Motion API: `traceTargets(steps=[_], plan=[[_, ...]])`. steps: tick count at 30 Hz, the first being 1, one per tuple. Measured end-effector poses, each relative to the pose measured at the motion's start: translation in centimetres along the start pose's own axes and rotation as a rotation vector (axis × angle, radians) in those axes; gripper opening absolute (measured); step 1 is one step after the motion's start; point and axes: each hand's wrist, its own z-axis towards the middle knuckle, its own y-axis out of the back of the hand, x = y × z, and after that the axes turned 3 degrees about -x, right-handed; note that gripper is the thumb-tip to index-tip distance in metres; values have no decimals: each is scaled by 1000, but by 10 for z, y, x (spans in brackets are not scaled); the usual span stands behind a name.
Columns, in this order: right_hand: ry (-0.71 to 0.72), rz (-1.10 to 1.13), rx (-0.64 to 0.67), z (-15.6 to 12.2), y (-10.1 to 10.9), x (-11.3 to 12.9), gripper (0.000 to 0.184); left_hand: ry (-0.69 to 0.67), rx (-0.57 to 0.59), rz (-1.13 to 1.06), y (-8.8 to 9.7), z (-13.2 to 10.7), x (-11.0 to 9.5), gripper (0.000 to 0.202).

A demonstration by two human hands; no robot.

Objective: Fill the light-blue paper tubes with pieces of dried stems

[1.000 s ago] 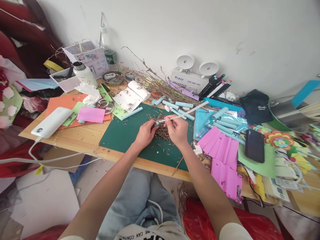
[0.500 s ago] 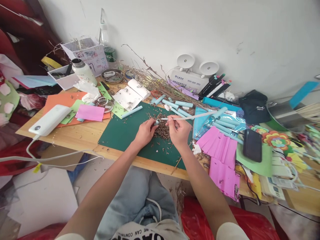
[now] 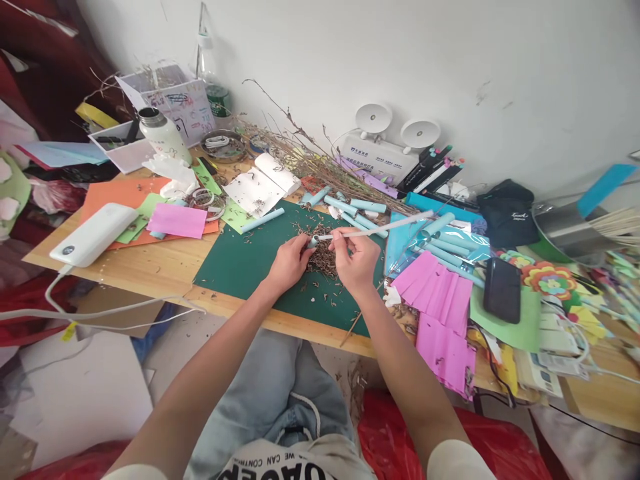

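Observation:
My left hand (image 3: 290, 261) pinches a short light-blue paper tube (image 3: 312, 242) over a pile of dried leaf bits (image 3: 325, 257) on the green cutting mat (image 3: 240, 257). A long white stick (image 3: 385, 227) is held in the closed fingers of my right hand (image 3: 356, 257), and its left tip meets the tube's open end. The stick runs up and to the right, over several more blue tubes (image 3: 367, 207).
Pink paper sheets (image 3: 443, 313), a black phone (image 3: 503, 290) and paper flowers (image 3: 555, 279) lie to the right. A white power bank (image 3: 93, 233), coloured paper (image 3: 177, 220), a bottle (image 3: 163, 137) and boxes sit to the left. Dry twigs (image 3: 305, 157) and pens line the wall.
The stick's angle shifted slightly and its free end swung a little; both hands stayed over the leaf pile. The view drifted slightly.

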Motion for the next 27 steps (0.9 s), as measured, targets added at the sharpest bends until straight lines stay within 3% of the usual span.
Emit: traceTargets(steps=[11,19,23,27], plan=[[-9,-56,287,28,-5,3,19,-13,-11,-20,0,0,1,11],[-18,-22,168,38,8,8,21,2,8,-12,1,0,-1,7],[-122,29,83,34,16,10,25,-3,5,-7,0,0,0,8],[-185,94,120,24,14,6,27,3,13,-7,0,1,0,7]])
